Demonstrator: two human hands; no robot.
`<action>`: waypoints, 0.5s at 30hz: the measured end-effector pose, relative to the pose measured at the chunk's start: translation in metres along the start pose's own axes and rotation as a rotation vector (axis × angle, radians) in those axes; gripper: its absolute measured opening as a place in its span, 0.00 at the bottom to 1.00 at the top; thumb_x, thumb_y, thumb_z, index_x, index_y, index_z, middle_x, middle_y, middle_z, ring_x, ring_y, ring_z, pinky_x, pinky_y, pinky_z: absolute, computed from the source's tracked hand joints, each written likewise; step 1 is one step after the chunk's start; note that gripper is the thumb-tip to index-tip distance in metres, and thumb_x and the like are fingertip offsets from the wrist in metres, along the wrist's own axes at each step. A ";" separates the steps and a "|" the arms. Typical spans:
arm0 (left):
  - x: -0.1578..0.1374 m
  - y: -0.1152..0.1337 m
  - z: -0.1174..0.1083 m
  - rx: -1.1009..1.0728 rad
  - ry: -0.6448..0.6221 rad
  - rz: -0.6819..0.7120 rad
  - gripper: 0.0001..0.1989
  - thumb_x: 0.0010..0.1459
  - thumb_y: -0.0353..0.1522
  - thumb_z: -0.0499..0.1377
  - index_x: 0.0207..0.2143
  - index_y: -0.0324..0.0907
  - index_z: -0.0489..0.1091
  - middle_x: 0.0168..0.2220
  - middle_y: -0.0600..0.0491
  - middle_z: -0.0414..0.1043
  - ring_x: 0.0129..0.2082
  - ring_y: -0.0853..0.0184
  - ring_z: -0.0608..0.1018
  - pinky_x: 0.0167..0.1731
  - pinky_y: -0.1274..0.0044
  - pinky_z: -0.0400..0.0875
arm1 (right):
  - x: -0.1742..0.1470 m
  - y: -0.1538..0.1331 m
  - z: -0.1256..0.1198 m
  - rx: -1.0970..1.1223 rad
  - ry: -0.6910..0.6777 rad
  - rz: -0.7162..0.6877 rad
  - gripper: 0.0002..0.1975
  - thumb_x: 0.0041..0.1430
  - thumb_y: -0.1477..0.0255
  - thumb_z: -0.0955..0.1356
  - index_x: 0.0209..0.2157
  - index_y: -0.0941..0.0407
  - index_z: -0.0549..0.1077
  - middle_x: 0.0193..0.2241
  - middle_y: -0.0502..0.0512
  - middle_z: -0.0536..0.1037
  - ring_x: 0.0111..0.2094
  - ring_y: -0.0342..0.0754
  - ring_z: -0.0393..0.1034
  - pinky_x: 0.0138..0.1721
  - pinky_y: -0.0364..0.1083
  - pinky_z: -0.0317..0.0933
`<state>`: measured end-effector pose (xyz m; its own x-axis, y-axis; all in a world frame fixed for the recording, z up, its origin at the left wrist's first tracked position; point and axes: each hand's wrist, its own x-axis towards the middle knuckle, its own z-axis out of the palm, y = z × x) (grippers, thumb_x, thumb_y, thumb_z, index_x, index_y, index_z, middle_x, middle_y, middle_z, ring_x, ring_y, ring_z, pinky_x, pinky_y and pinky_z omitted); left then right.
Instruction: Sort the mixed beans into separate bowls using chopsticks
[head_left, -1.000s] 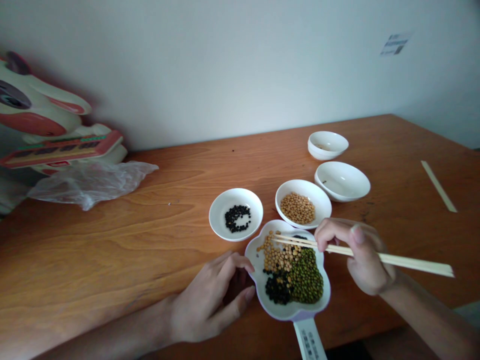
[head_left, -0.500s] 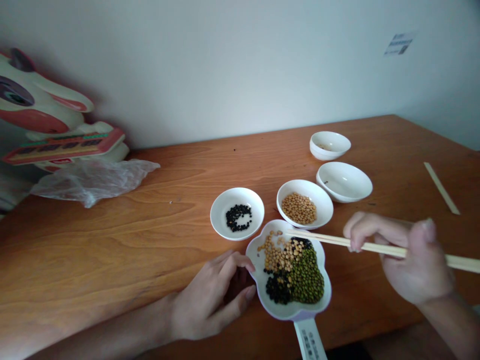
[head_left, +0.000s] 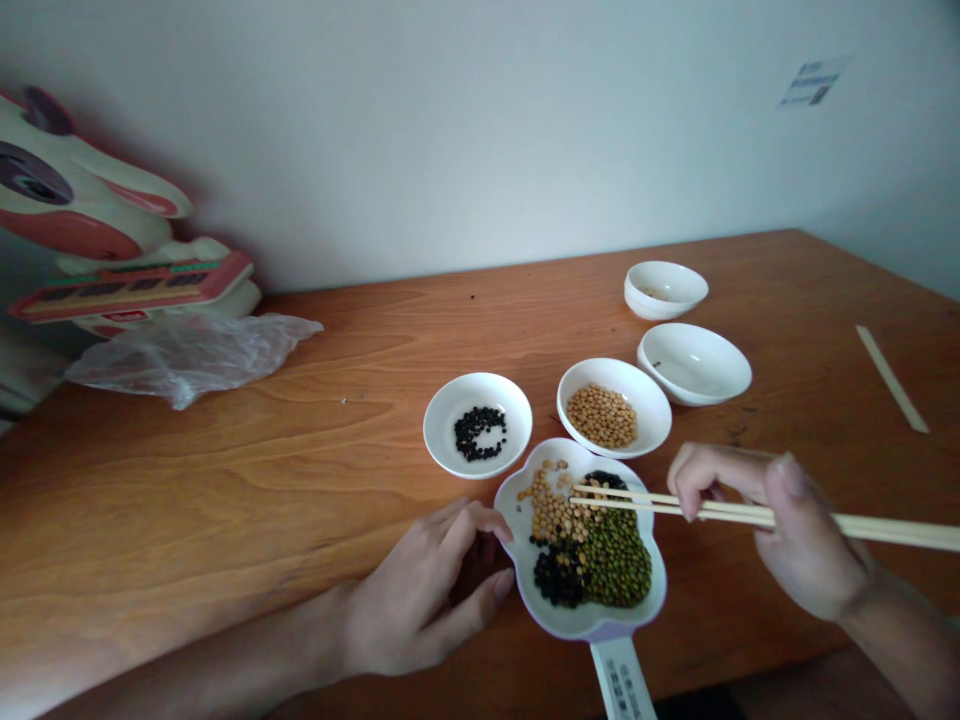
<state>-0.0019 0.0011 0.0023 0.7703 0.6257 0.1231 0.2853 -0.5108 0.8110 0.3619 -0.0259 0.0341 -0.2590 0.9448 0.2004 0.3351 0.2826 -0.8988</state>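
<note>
A white flower-shaped dish (head_left: 525, 478) near the table's front edge holds yellow soybeans, black beans and green mung beans. My left hand (head_left: 420, 600) rests on the table with its fingers touching the dish's left rim. My right hand (head_left: 787, 535) grips a pair of wooden chopsticks (head_left: 652, 503) whose tips hover over the yellow beans in the dish. Behind the dish stand a small white bowl with black beans (head_left: 450, 435) and a white bowl with soybeans (head_left: 652, 400).
Two more white bowls (head_left: 694, 365) (head_left: 665, 288) sit further back on the right. A paper chopstick sleeve (head_left: 892, 380) lies at the far right. A crumpled clear plastic bag (head_left: 187, 352) and a red-and-white toy (head_left: 97, 250) sit at the back left of the wooden table (head_left: 225, 480).
My right hand drew the chopsticks back to the right, then brought them left again over the flower-shaped dish. My left hand has stayed at the dish's rim.
</note>
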 end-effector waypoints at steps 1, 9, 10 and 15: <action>0.000 0.000 0.000 0.004 0.001 0.000 0.12 0.71 0.31 0.58 0.54 0.48 0.62 0.43 0.51 0.74 0.37 0.64 0.77 0.38 0.70 0.76 | 0.000 0.001 0.001 0.001 -0.012 -0.007 0.38 0.76 0.43 0.48 0.31 0.51 0.75 0.27 0.53 0.74 0.29 0.51 0.68 0.33 0.50 0.59; 0.000 -0.001 0.000 -0.001 -0.002 -0.008 0.13 0.71 0.30 0.58 0.54 0.48 0.62 0.43 0.52 0.74 0.37 0.65 0.76 0.38 0.71 0.75 | 0.001 0.002 0.004 0.025 -0.038 -0.047 0.35 0.77 0.46 0.49 0.33 0.50 0.74 0.29 0.53 0.74 0.31 0.51 0.68 0.35 0.51 0.58; 0.000 -0.001 0.000 0.001 -0.005 -0.010 0.13 0.71 0.30 0.58 0.55 0.48 0.62 0.43 0.52 0.74 0.37 0.64 0.76 0.38 0.71 0.75 | 0.001 0.002 0.004 0.029 -0.042 -0.048 0.35 0.77 0.45 0.49 0.33 0.50 0.75 0.29 0.53 0.74 0.31 0.51 0.68 0.35 0.51 0.58; 0.000 -0.001 0.000 0.007 -0.012 -0.008 0.13 0.71 0.30 0.58 0.55 0.48 0.61 0.44 0.51 0.74 0.39 0.64 0.77 0.39 0.71 0.76 | 0.001 0.003 0.005 0.017 -0.043 -0.038 0.36 0.77 0.45 0.49 0.33 0.50 0.75 0.29 0.53 0.74 0.31 0.50 0.68 0.36 0.50 0.59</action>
<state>-0.0027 0.0017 0.0016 0.7743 0.6232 0.1096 0.2959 -0.5097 0.8079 0.3583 -0.0250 0.0293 -0.3099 0.9255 0.2178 0.3092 0.3147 -0.8974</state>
